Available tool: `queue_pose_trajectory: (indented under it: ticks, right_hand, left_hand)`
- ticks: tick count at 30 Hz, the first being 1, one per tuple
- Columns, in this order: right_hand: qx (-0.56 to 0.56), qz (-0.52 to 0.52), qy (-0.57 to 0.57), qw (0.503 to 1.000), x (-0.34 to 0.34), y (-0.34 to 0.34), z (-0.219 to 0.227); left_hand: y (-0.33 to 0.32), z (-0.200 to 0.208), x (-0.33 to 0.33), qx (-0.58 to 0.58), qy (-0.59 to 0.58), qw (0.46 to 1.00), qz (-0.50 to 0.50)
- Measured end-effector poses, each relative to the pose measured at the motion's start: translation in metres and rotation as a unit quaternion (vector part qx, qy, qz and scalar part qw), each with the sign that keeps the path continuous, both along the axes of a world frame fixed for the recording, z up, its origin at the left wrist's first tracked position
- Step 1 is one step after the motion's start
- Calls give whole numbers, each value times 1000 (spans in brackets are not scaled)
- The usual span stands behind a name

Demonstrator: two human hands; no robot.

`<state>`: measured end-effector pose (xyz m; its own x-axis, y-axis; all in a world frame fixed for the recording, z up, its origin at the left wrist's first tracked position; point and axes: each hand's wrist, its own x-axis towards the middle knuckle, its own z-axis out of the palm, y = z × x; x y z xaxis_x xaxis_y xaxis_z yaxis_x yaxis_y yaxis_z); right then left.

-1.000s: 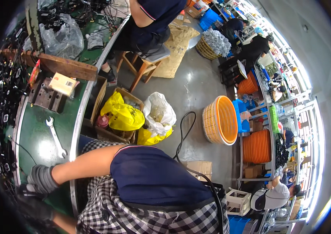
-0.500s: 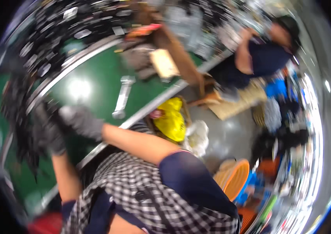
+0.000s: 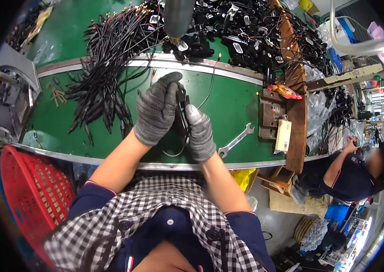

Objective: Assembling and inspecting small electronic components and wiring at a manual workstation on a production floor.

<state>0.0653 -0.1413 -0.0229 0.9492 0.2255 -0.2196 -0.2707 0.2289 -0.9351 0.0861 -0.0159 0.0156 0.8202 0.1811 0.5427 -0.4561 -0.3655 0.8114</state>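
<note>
grey gloves (image 3: 156, 111), navy shirt (image 3: 178, 226) and checked apron (image 3: 149, 199) are worn.

Grey floor (image 3: 276, 217) stretches beyond the green-topped workbench (image 3: 237, 106).

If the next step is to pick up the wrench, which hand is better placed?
Probably the right hand: the wrench lies close on its right. The left hand is farther, beyond the black part.

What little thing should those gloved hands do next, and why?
Maybe tilt the black part a little toward the eyes: it is between the left hand and the right hand, and they seem to hide some of it from above.
</note>
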Motion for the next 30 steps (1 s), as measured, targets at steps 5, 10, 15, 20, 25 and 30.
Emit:
queue_pose_trajectory:
  ticks: [5, 10, 15, 20, 25, 30]
  right_hand:
    - [13, -10, -10, 1000, 3, 0, 15]
    - [-426, -17, -358, 831, 13, -9, 58]
    - [-522, -29, -379, 764, 8, -9, 55]
    - [-516, -46, -360, 776, 14, -20, 44]
    - [-458, 6, -391, 798, 25, -37, 43]
    - [-404, 19, -323, 856, 14, -34, 41]
  left_hand:
    - [2, 8, 5, 5, -4, 1000, -11]
    - [14, 7, 5, -259, 197, 940, -105]
    - [12, -8, 0, -208, 261, 936, -109]
    - [13, 8, 0, -12, 175, 971, -164]
    - [14, -9, 7, 183, -29, 963, -194]
    - [16, -13, 4, 181, -28, 972, -150]
